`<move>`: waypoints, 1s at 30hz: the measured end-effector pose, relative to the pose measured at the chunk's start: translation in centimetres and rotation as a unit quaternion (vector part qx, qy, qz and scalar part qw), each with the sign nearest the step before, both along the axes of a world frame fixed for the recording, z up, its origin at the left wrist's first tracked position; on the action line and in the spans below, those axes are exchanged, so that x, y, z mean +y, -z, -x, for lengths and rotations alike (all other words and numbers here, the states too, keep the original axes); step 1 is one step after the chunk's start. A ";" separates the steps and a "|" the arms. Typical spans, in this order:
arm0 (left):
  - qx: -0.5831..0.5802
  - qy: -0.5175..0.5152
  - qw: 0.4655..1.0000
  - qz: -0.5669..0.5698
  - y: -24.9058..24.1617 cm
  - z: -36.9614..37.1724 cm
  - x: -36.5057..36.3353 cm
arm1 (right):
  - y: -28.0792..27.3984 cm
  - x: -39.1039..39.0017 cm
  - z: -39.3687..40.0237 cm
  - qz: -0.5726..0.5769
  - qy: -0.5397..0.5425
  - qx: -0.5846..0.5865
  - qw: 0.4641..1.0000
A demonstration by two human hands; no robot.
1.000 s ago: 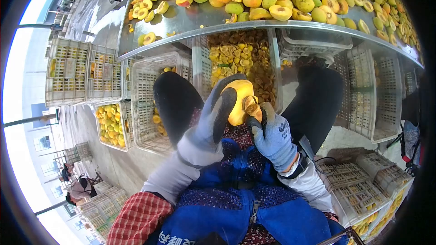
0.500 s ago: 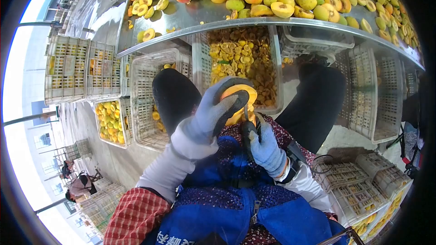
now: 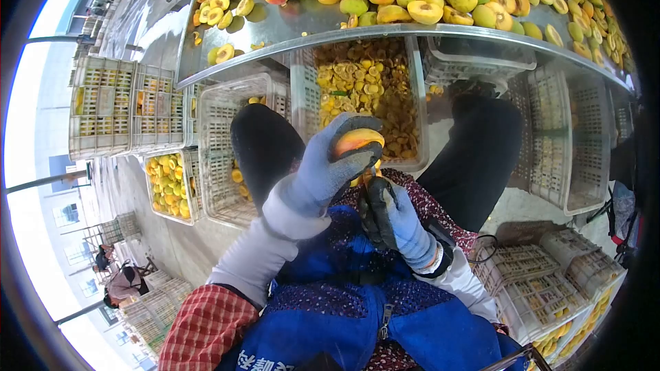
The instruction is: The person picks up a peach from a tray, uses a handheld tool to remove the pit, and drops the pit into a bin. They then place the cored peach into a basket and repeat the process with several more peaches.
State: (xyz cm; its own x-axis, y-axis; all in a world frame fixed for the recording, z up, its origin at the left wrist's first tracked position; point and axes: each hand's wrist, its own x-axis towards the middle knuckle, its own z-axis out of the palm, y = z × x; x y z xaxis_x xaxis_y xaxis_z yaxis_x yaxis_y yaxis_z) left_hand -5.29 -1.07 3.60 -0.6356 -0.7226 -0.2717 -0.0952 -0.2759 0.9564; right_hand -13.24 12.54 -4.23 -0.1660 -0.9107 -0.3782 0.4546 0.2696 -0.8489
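My left hand (image 3: 333, 154), in a grey-blue glove with dark coated fingers, is closed around a yellow-orange peach (image 3: 359, 140) above my lap. Just below it, my right hand (image 3: 395, 213), gloved the same way, is also closed, its fingertips close to the fruit. A slim tool shows only in part at those fingertips, and its kind is hard to make out now. Some yellow-orange flesh (image 3: 364, 177) shows between the two hands. Under them stands a bin (image 3: 421, 117) of yellow and brown fruit scraps.
Ahead is a metal table (image 3: 295, 24) heaped with halved peaches (image 3: 426, 10). Plastic crates stand around me: one by my left knee (image 3: 216, 130), others at the right (image 3: 550, 137), and stacks at the far left (image 3: 103, 106) and lower right (image 3: 529, 282). People sit farther off.
My left hand has turned the peach, so its open orange face now shows less. My right hand has shifted slightly left, and the thin metal tool is more hidden.
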 end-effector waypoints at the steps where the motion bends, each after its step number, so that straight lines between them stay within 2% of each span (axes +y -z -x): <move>1: -0.003 0.000 1.000 -0.001 0.0 -0.2 -0.1 | -1.2 -0.3 0.6 -0.024 -0.020 -0.166 0.986; 2: -0.004 0.019 1.000 0.014 0.1 -0.3 -0.3 | -1.7 -0.5 1.0 -0.046 -0.038 -0.327 0.943; 3: -0.003 0.038 0.999 0.030 0.2 -0.3 -0.4 | -1.3 -0.5 1.2 -0.046 -0.037 -0.328 0.943; 4: -0.003 0.039 0.999 0.030 0.0 -0.2 -0.4 | -0.7 -0.5 1.4 -0.006 -0.075 -0.478 0.875; 5: -0.002 0.043 0.998 0.038 -0.2 0.0 -0.4 | -0.4 -0.4 1.6 0.034 -0.110 -0.614 0.781; 7: -0.002 0.049 0.998 0.047 0.1 0.1 -0.6 | -0.4 -0.4 1.9 0.029 -0.116 -0.595 0.795; 9: -0.003 0.074 0.969 0.236 1.5 0.1 -0.8 | 0.0 -0.3 1.8 0.024 -0.122 -0.575 0.809; 10: -0.003 0.073 0.969 0.235 1.5 0.1 -0.8 | 0.5 -0.3 1.5 0.058 -0.151 -0.232 0.959; 11: -0.028 0.081 0.963 0.254 1.5 0.1 -0.8 | 0.7 -0.4 1.3 0.084 -0.159 0.144 0.973; 12: -0.052 0.091 0.956 0.273 1.5 0.1 -0.8 | 0.5 -0.3 1.4 0.084 -0.158 0.143 0.973; 13: -0.052 0.094 0.956 0.272 1.6 0.1 -0.9 | -1.0 -0.6 1.6 0.037 -0.105 -0.060 0.992; 14: -0.050 0.097 0.959 0.262 1.7 0.0 -1.0 | -1.7 -0.9 1.7 -0.011 -0.047 -0.261 0.964; 16: -0.049 0.099 0.961 0.253 1.6 0.1 -1.2 | -1.6 -0.9 1.8 -0.044 -0.057 -0.290 0.954; 18: -0.093 0.143 0.929 0.328 0.8 0.2 -1.4 | -1.4 -1.1 1.9 -0.076 -0.070 -0.320 0.942; 20: -0.094 0.137 0.927 0.337 0.9 0.2 -1.3 | -1.0 -1.0 2.7 -0.053 -0.130 -0.526 0.839; 21: -0.092 0.135 0.924 0.346 0.9 0.3 -1.4 | -1.3 -1.2 2.9 -0.052 -0.130 -0.526 0.839; 23: -0.087 0.141 0.922 0.351 1.4 0.2 -1.6 | -2.2 -1.4 3.1 -0.115 -0.134 -0.440 0.881; 24: -0.083 0.145 0.920 0.354 1.5 0.2 -1.6 | -2.2 -1.3 2.9 -0.117 -0.132 -0.440 0.881; 25: -0.081 0.146 0.921 0.353 1.6 0.3 -1.5 | -2.1 -1.2 2.8 -0.116 -0.111 -0.395 0.905; 27: -0.038 0.114 0.986 0.115 1.5 0.3 -1.3 | -0.5 -1.1 2.3 -0.117 -0.091 -0.349 0.925; 28: -0.039 0.113 0.986 0.113 1.8 0.1 -1.2 | 0.3 -1.9 1.8 -0.173 0.006 -0.563 0.808; 29: -0.001 0.072 0.997 -0.011 2.3 -0.1 -1.1 | 0.7 -2.2 1.6 -0.217 0.103 -0.736 0.633; 30: 0.038 0.034 0.990 -0.133 2.5 0.0 -1.3 | 0.2 -1.6 1.9 -0.205 0.013 -0.424 0.882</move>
State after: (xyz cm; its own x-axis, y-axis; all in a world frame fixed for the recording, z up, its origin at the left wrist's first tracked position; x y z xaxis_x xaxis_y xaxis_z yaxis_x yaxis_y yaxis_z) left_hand -5.33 -2.35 1.06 -0.7057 -0.5879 -0.3954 -0.0520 -0.5136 0.8564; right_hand -15.09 10.95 -4.41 0.3169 -0.6693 -0.6721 0.8898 0.4551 -0.0337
